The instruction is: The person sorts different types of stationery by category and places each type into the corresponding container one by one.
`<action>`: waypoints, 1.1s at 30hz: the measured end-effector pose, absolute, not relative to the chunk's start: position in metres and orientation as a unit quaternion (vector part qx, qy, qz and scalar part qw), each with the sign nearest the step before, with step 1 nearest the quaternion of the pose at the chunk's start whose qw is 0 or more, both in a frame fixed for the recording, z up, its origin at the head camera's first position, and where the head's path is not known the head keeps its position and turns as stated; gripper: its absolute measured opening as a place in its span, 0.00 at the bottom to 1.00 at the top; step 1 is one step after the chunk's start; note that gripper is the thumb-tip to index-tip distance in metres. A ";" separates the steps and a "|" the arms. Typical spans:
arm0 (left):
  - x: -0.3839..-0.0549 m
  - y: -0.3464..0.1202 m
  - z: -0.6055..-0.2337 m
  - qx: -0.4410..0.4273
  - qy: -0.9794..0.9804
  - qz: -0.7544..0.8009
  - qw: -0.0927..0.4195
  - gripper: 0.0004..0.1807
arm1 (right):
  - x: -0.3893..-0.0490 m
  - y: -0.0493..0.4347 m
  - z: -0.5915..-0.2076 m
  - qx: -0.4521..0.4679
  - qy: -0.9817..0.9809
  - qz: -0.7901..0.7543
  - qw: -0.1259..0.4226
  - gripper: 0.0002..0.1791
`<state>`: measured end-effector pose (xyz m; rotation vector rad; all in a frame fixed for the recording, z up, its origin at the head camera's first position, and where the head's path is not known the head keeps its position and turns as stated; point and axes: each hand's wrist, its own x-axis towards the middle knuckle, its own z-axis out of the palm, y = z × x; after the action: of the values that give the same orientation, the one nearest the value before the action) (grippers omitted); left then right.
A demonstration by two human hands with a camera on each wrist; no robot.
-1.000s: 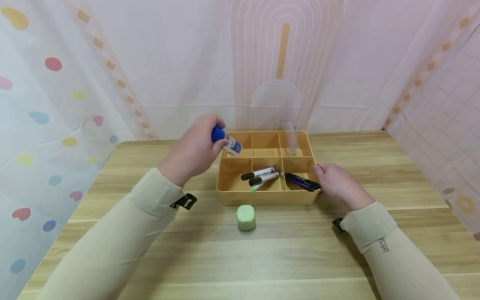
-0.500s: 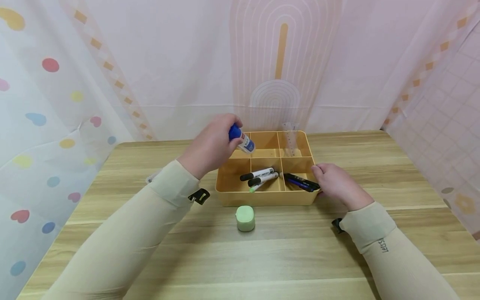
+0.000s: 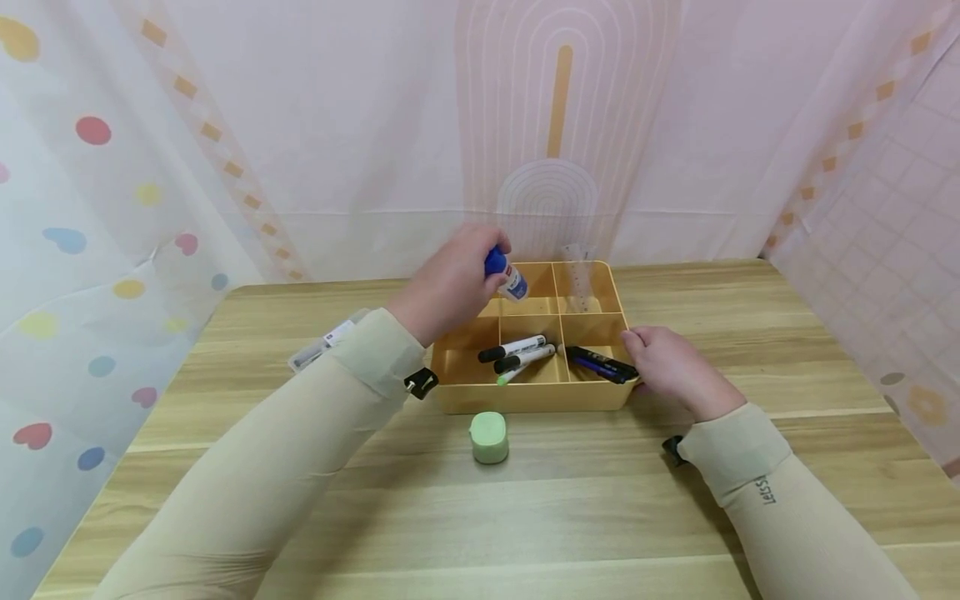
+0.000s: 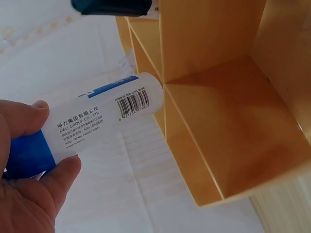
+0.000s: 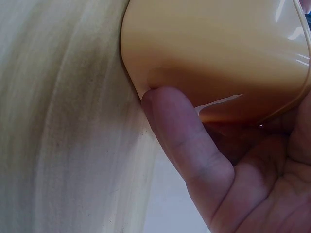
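My left hand [image 3: 453, 283] pinches the blue cap of a white glue bottle [image 4: 104, 109]. The bottle tilts base-down over the back row of a yellow compartment organizer [image 3: 536, 398]. In the left wrist view, its base overlaps the divider edges. My right hand [image 3: 671, 367] grips the organizer's front right corner. In the right wrist view, one finger presses low on the outer wall [image 5: 209, 53]. Black-capped markers [image 3: 517, 354] lie in the front middle compartment, dark pens [image 3: 600, 364] in the front right one. A clear ruler [image 3: 579, 279] leans in the back right compartment.
A small light green rounded block [image 3: 489, 437] sits on the wooden table [image 3: 570, 517] in front of the organizer. Left of it, a clear plastic case [image 3: 322, 343] lies partly behind my left sleeve. Patterned curtains [image 3: 337, 125] stand behind and at both sides.
My left hand has carried the glue bottle rightward, from the organizer's back left corner towards the back middle compartment. The clear case has come into view behind the sleeve. My right hand keeps its hold.
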<state>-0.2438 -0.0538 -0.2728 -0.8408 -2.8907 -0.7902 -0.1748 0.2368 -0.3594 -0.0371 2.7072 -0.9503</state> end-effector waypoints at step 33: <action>-0.258 -0.040 -0.289 -0.273 -0.932 -0.227 -0.074 0.15 | -0.173 0.231 -0.356 -0.010 0.935 -0.326 0.142 0.26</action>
<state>-0.2585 -0.0405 -0.2890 -0.9000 -3.0750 -0.7481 -0.1726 0.2313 -0.3557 -0.0300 2.6980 -0.9408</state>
